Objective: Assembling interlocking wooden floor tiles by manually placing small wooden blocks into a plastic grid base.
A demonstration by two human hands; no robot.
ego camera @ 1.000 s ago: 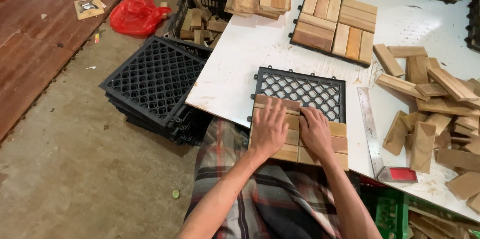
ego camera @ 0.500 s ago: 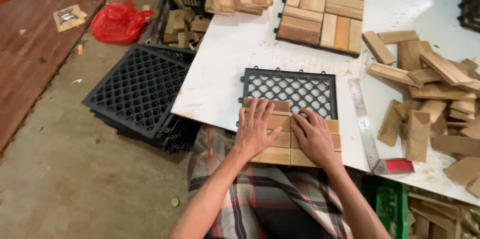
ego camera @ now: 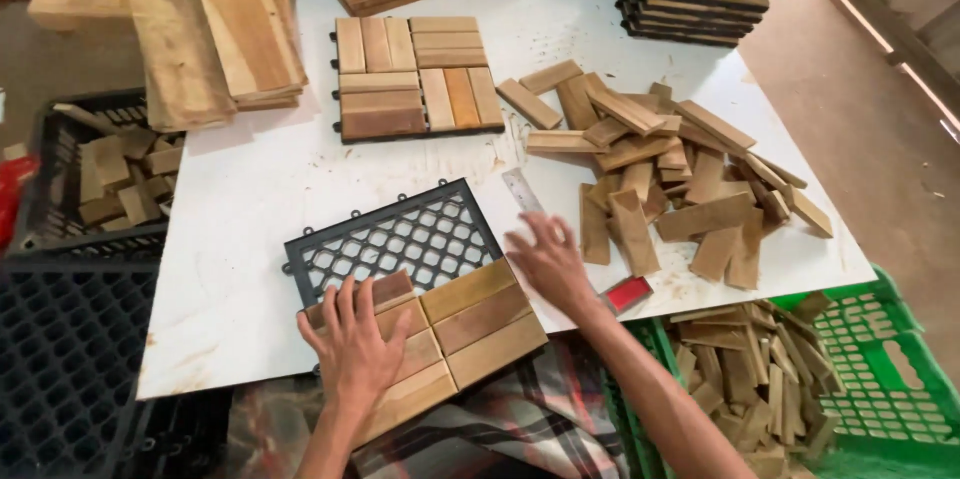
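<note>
The left hand (ego camera: 352,347) presses flat, fingers spread, on wooden slats (ego camera: 440,334) seated in a black plastic grid (ego camera: 395,234) at six o'clock. The right hand (ego camera: 545,259), open, hovers beside a metal ruler (ego camera: 522,189), slat pile (ego camera: 670,174) at two o'clock.

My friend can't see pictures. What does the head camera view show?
A person's left hand presses wooden slats onto a black plastic grid tile on a white table, while the right hand reaches toward a pile of loose slats.
</note>
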